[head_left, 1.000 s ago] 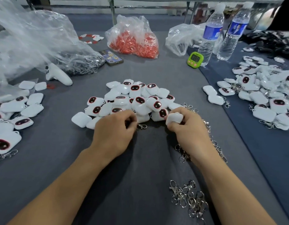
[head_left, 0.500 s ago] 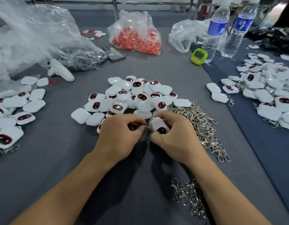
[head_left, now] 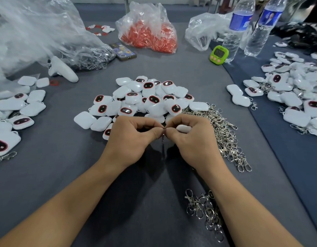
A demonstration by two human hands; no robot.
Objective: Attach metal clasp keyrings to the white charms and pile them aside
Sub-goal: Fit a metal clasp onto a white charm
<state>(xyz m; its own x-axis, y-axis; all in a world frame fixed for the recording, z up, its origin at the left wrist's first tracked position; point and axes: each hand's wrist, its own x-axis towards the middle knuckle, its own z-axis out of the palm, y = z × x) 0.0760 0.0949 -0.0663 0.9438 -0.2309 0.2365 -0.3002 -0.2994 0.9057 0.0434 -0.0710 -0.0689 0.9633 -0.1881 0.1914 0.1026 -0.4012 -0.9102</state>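
charm [head_left: 183, 128] turned edge-on within curled right hand [head_left: 193, 141]; left hand [head_left: 131, 139] pinches keyring [head_left: 163, 138].

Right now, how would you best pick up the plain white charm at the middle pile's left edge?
I'd pinch the charm across its two side edges from above, coming in from the left: it lies flat, with bare table there and another charm beside its right.

We can read no text: the bottle labels [head_left: 240, 21], the timer [head_left: 218, 54] display and the phone [head_left: 123, 50] are too blurred.
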